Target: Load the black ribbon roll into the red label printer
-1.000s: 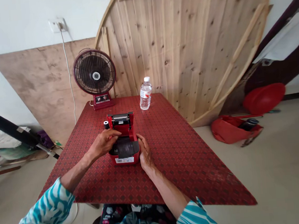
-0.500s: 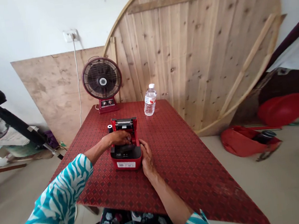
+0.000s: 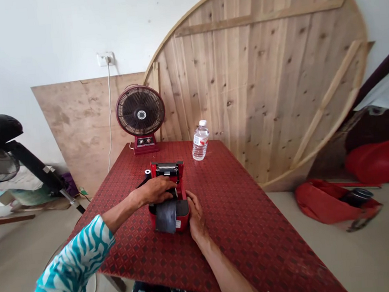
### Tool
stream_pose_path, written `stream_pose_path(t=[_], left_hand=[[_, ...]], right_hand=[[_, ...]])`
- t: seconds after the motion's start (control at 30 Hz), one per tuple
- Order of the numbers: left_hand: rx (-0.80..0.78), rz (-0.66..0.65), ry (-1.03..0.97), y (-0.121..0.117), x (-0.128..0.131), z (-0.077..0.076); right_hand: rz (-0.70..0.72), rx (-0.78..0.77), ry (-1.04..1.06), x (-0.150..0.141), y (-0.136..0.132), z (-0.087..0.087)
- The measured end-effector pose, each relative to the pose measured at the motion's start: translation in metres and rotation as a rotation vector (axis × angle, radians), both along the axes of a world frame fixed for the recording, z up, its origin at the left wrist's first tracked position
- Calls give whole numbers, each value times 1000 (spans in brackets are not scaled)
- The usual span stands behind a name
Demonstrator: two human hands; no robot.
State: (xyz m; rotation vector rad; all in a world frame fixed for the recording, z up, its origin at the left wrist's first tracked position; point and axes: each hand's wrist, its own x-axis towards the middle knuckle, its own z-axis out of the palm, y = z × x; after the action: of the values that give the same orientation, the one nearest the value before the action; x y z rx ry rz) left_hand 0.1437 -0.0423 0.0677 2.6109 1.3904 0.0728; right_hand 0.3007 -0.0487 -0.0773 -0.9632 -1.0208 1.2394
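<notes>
Clock centred on the red machine; 12 faces the wall.

1. Standing fan [image 3: 33,164], black, floor, between 9 and 10 o'clock.
2. Table fan [image 3: 141,115], maroon, 11 o'clock, near the table's far edge.
3. Small roll [image 3: 147,173], black with pale end, just beside the machine at 10 to 11 o'clock.
4. Left hand [image 3: 157,189], entering from 9 o'clock over the machine's open top. Fingers bent and close together at a dark part in the machine; whether they pinch it, cannot tell.
5. Black film [image 3: 167,217], one piece, draped over the machine's front at 6 o'clock.
6. Red machine [image 3: 184,220], on the patterned red table [image 3: 244,233], lid raised at 12 o'clock.
7. Right hand [image 3: 196,214], along the machine's side at 3 to 4 o'clock. Fingers pressed together, lightly curved; whether they grip, cannot tell.
8. Bottle [image 3: 200,141], clear, white cap, upright, 1 o'clock.
9. Red bag [image 3: 313,203], floor, about 3 o'clock.
</notes>
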Motion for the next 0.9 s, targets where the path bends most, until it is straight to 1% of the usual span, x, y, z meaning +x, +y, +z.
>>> stream_pose_path(t=[0.07, 0.1, 0.13, 0.2, 0.23, 0.27, 0.33, 0.4, 0.43, 0.47, 0.53, 0.6, 0.67, 0.73, 0.8, 0.9], left_hand=[[89, -14, -173, -14, -14, 12], [110, 1, -275, -21, -25, 18], [107, 43, -374, -26, -39, 24], [91, 211, -569, -31, -72, 31], [80, 298, -661, -32, -91, 32], [73, 370, -740, -30, -109, 31], [71, 472, -848, -23, -142, 21], [85, 560, -923, -11, -166, 4], [86, 581, -933, -4, -174, -6], [82, 590, -931, 4, -178, -16], [95, 603, -903, 19, -179, -36], [101, 607, -872, 34, -173, -53], [103, 617, -831, 45, -165, -67], [102, 633, -773, 53, -158, -76], [99, 647, -703, 56, -155, -81], [99, 655, -593, 54, -156, -80]], right_hand=[[-2, 6, 0, 0, 0, 1], [-1, 7, 2, 0, 0, 1], [2, 7, 6, 0, 0, 1], [13, 7, 17, 0, -1, 0], [16, 9, 20, 0, -1, 0], [17, 10, 20, 0, -2, 0], [13, 6, 17, 0, -2, -1], [10, 0, 12, 1, -2, -1], [10, -2, 11, 1, -1, -1], [13, -4, 12, 1, -1, -2], [21, -7, 15, 2, -1, -1], [15, -13, 17, 2, -1, -1], [0, -12, 16, 2, -2, 0], [-13, -4, 17, 2, -2, 1], [-13, 2, 18, 2, -2, 1], [-14, 3, 16, 2, -1, 0]])
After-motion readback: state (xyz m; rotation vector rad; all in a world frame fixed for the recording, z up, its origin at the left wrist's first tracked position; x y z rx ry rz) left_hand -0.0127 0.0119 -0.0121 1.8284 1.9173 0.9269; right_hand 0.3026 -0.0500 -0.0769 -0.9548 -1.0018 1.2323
